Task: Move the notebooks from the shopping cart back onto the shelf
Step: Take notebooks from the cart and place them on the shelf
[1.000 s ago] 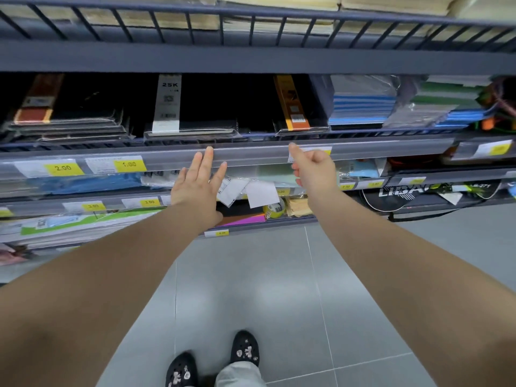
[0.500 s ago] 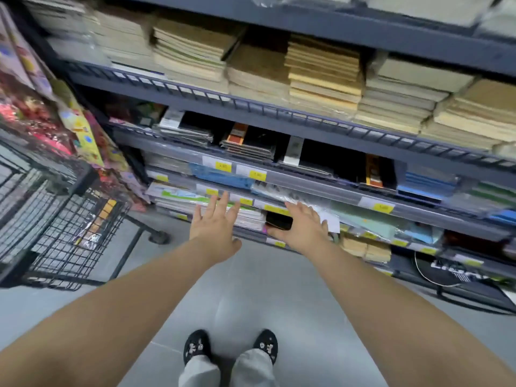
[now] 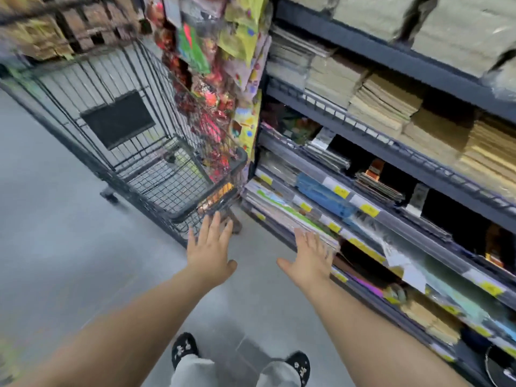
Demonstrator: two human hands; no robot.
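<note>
Notebooks in the black wire shopping cart (image 3: 156, 174) come next, I judge: both empty hands, left hand (image 3: 210, 254) and right hand (image 3: 310, 261), reach out, fingers spread open.

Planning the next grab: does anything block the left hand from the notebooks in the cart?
Partly. The left hand, open and empty, is just outside the shopping cart; its near rim and wire wall stand before the wrapped notebooks.

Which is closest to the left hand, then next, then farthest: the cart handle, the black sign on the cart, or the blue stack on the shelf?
From the left hand:
1. Cart handle, just past its fingertips.
2. Blue stack, off to the right on the shelf.
3. Black sign, far up on the cart's end.
</note>
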